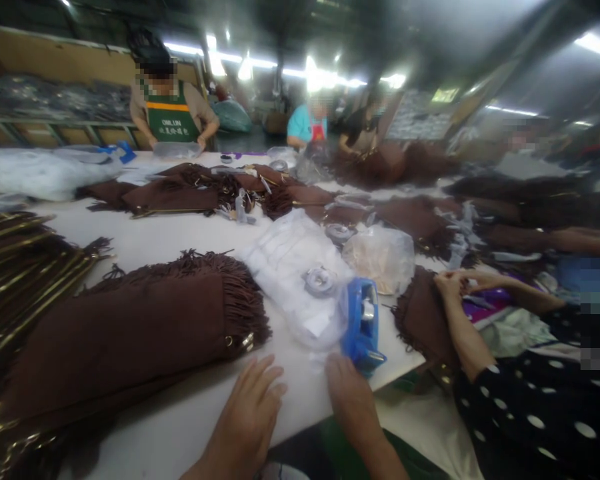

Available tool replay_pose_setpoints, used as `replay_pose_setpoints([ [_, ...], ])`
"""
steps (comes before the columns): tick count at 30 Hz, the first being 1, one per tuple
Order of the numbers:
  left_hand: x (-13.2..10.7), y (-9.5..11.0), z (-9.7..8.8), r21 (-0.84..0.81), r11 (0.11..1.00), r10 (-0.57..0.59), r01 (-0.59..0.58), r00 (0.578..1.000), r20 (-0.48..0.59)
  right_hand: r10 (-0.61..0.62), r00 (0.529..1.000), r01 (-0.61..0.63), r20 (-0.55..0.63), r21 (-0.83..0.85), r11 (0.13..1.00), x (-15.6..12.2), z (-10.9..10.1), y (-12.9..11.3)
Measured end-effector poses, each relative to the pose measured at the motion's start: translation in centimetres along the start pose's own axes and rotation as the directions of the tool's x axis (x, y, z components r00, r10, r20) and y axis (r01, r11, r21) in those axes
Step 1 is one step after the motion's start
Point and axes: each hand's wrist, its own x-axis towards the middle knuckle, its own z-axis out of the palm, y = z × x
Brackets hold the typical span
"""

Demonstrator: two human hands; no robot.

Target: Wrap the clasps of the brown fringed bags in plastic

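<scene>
My left hand (253,413) rests over the white table (190,407) with its fingers stretched out and nothing in them. Left of it lies a stack of brown fringed bags (140,327) with gold hardware at the corner. My right hand (349,393) is at the table's front edge, its fingers curled down. What those fingers hold, if anything, is hidden. A blue tape dispenser (351,320) stands just beyond this hand. Beside the dispenser are thin white plastic bags (285,260), with a tape roll (320,281) on top.
More brown bags with gold edging (25,267) are piled at the far left. Across the table lie further brown bags (180,197) and a clear plastic bag (380,257). At the right, a co-worker in a dotted sleeve (525,407) handles a brown bag (427,320). Several people work behind.
</scene>
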Motion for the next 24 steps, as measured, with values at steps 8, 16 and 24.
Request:
replay_pose_setpoints([
  [8, -2.8, -0.7, 1.2, -0.025, 0.995, -0.097, 0.098, 0.995, 0.012, -0.082, 0.996, 0.076, 0.047, 0.121, 0.990, -0.8, -0.4, 0.5],
  [16, -16.9, -7.7, -2.1, 0.363, 0.907, -0.227, 0.211, 0.974, 0.001, -0.087, 0.995, 0.078, 0.055, 0.155, 0.985, 0.2, -1.1, 1.2],
  [24, -19.9, -10.4, -1.6, 0.493, 0.842, -0.229, 0.218, 0.973, -0.038, -0.058, 0.995, 0.079, -0.082, 0.294, 0.952, -0.3, -1.3, 0.4],
])
